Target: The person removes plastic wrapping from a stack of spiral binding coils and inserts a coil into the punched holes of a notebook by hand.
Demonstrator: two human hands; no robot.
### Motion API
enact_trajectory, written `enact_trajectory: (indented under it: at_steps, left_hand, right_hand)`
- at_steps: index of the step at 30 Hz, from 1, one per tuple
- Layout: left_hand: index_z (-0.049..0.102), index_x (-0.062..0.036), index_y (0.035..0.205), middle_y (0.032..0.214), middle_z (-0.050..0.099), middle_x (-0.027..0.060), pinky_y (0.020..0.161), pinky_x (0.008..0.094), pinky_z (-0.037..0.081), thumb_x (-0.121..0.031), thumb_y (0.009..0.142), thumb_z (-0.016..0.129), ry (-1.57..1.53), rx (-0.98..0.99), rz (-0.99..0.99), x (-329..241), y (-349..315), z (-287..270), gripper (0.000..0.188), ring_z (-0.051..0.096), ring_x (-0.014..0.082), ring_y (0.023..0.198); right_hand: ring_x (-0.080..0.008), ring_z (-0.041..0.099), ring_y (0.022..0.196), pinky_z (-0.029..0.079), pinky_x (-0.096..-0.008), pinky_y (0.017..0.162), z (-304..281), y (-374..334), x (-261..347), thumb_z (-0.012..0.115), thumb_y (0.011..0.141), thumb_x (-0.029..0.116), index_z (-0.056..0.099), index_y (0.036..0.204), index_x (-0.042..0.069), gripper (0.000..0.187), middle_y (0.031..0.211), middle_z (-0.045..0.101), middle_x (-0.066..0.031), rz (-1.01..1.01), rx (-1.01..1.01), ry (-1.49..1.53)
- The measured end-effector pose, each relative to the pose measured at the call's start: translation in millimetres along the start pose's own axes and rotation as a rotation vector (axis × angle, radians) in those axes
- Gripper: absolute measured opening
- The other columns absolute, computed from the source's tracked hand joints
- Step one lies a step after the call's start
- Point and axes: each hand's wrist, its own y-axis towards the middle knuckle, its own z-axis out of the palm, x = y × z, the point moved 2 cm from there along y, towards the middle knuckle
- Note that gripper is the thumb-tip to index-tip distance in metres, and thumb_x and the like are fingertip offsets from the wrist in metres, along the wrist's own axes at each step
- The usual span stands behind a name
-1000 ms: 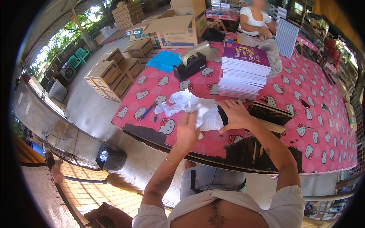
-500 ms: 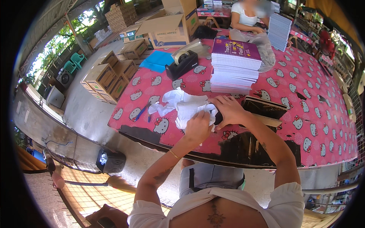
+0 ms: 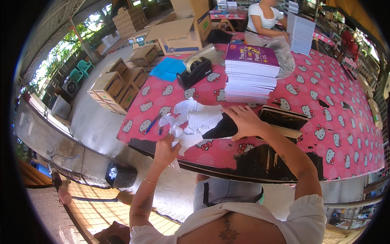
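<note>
1. Black, ridged, flat-sided object [image 3: 221, 129]: lies on the pink cartoon-print tablecloth [image 3: 158, 105], near its front edge. Long axis seems to run left-right across the person's front; right end points to the right hand [image 3: 248, 123]. Left end covered, full length unclear.
2. Surface: dark, finely lined; white ruled paper [image 3: 205, 117] drapes its left part, crumpled and torn-looking further left.
3. Right hand: thumb and fingers spread, grasping the object's right end.
4. Left hand [image 3: 165, 149]: fingers closed on the paper's crumpled near edge.
5. Beyond: black tape dispenser [image 3: 196, 74], purple-covered notebook stack [image 3: 250, 79].
</note>
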Motion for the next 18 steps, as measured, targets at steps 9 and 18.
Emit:
enact_trajectory:
  at_steps: [9,18]
  left_hand:
    - [0.068,0.004,0.1,0.089,0.069,0.0255,0.07,0.0489,0.054,-0.01,0.08,0.072,0.128,-0.343,-0.088,69.9,4.8,-59.7,0.025,0.069,0.0448,0.081]
    - [0.048,-0.0006,0.143,0.126,0.063,0.0124,0.083,0.0313,0.055,-0.016,0.091,0.077,-0.502,-0.124,-0.01,12.9,56.8,54.7,0.062,0.066,0.0187,0.1]
  right_hand:
    - [-0.0349,0.052,0.127,0.039,-0.0513,0.104,-6.0,14.6,1.6,0.096,0.051,0.043,0.038,0.152,0.01,0.121,0.14,0.049,-0.0155,0.007,0.067,0.012]
    - [-0.0409,0.053,0.127,0.039,-0.0534,0.103,-0.3,13.6,-2.2,0.095,0.05,0.051,0.028,0.159,0.01,0.134,0.14,0.049,-0.0189,0.047,0.095,-0.051]
